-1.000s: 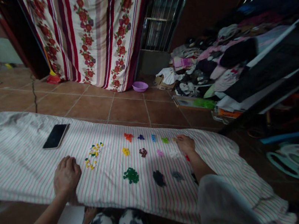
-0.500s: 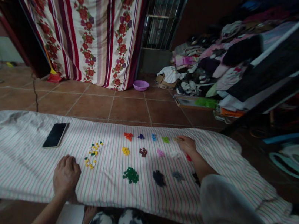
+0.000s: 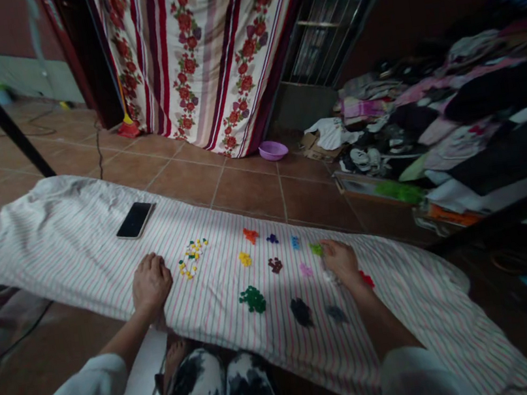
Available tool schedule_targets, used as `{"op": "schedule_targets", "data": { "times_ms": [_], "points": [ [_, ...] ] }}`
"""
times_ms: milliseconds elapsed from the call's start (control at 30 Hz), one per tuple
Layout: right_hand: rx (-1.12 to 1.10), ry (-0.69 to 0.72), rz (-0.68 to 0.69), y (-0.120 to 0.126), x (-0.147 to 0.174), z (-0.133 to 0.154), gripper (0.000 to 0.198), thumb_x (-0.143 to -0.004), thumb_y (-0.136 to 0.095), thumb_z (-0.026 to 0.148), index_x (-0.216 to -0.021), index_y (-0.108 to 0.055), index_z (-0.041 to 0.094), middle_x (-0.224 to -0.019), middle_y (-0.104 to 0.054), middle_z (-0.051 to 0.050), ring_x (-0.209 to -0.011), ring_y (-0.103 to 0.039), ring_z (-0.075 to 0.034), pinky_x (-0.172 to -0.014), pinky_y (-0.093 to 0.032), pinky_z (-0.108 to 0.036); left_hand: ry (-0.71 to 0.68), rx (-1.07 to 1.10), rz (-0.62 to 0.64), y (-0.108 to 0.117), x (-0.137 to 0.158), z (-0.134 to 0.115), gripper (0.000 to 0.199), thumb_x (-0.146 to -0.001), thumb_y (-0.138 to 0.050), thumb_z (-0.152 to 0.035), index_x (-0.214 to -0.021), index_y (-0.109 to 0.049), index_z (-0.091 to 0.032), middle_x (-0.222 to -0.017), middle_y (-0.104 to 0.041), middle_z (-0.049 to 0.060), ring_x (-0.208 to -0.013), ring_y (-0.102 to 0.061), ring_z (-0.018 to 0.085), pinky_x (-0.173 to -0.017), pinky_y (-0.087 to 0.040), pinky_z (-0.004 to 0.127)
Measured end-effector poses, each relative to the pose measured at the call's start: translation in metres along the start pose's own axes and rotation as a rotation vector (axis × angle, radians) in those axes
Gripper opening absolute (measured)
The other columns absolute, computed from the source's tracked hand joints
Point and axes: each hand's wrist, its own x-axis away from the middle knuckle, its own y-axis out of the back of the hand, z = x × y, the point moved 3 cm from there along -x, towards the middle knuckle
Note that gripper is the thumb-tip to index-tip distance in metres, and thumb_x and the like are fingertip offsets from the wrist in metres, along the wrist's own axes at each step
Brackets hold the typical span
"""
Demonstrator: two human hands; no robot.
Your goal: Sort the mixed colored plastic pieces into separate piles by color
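My left hand [image 3: 151, 283] rests knuckles up on the striped cloth [image 3: 206, 311], its fingers curled under, so its palm is hidden. To its right, small yellow, white and green pieces [image 3: 193, 258] lie in a loose patch. My right hand [image 3: 341, 261] is at the light green pile [image 3: 316, 249], fingertips drawn together; anything between them is too small to make out. The white pile [image 3: 331, 278] is partly hidden under this hand. Close by are a pink pile [image 3: 306, 270], a light blue pile [image 3: 295, 242] and a red pile [image 3: 366, 279].
Orange [image 3: 250, 235], yellow [image 3: 245, 259], brown [image 3: 275, 265], dark green [image 3: 253, 299] and black [image 3: 301, 312] piles dot the cloth. A phone [image 3: 135, 220] lies at the left. Beyond stand a purple basin [image 3: 273, 150] and heaped clothes [image 3: 410, 116].
My right hand has shifted left across the cloth, from the far-right end of the back row to the light green pile. My left hand stays beside the mixed pieces. The view has turned left.
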Motion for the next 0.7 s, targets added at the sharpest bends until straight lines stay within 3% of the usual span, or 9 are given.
{"op": "schedule_targets", "data": {
  "times_ms": [300, 700],
  "points": [
    [-0.228, 0.366, 0.128, -0.031, 0.049, 0.109, 0.029, -0.081, -0.044, 0.021, -0.087, -0.072, 0.020, -0.097, -0.073, -0.009, -0.097, -0.064, -0.024, -0.094, -0.047, -0.041, 0.049, 0.030, 0.020, 0.000, 0.000, -0.001, 0.027, -0.084, -0.039, -0.019, -0.101, -0.060, -0.014, -0.115, -0.062, 0.017, -0.117, -0.053, 0.029, -0.103, -0.041, 0.044],
    [-0.393, 0.633, 0.355, -0.079, 0.103, 0.235, 0.031, -0.090, -0.043, 0.017, -0.102, -0.071, 0.020, -0.100, -0.070, -0.008, -0.097, -0.062, -0.020, -0.092, -0.049, -0.035, 0.056, 0.071, 0.020, -0.002, 0.000, 0.000, 0.030, -0.084, -0.041, -0.018, -0.104, -0.062, -0.012, -0.118, -0.062, 0.019, -0.119, -0.052, 0.030, -0.104, -0.041, 0.047]
  ]
}}
